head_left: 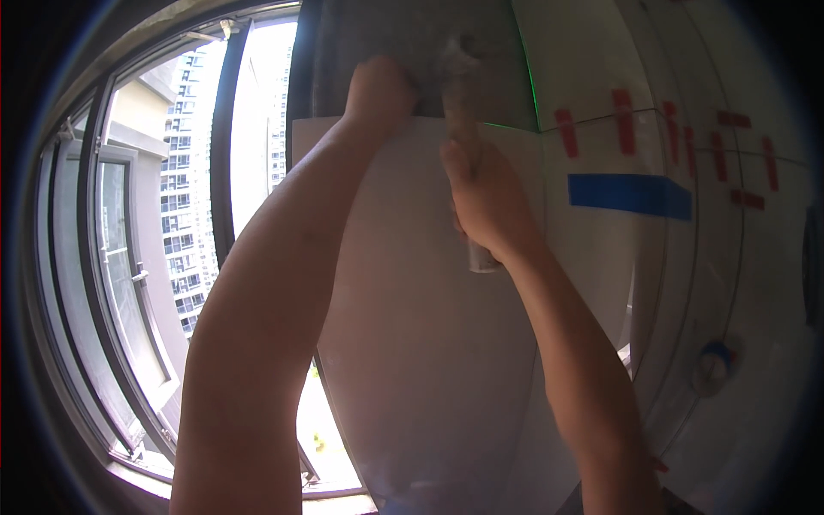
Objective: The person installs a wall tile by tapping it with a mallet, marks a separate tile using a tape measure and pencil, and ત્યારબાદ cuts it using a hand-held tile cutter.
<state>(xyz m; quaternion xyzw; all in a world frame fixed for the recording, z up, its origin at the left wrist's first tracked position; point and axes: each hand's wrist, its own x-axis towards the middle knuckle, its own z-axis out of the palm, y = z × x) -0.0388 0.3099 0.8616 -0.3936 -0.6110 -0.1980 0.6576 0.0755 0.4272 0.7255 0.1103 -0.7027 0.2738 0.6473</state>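
Note:
My left hand (380, 86) is closed against the dark grey upper wall strip (335, 34), just above the top edge of a large white panel (403, 343); whatever its fingers hold is hidden. Slightly lower and to the right, my right hand (485, 193) is wrapped around the handle of a hammer (461, 112), held upright with its blurred head in front of the dark strip. The lower end of the handle shows below my fist. A thin green line runs along the edges of the dark strip to the right.
On the left, an open window (146, 283) looks out on tall buildings. The tiled wall (721, 257) at the right carries several red clips (625, 120), a blue tape strip (627, 193) and a small round blue-and-white object (714, 365).

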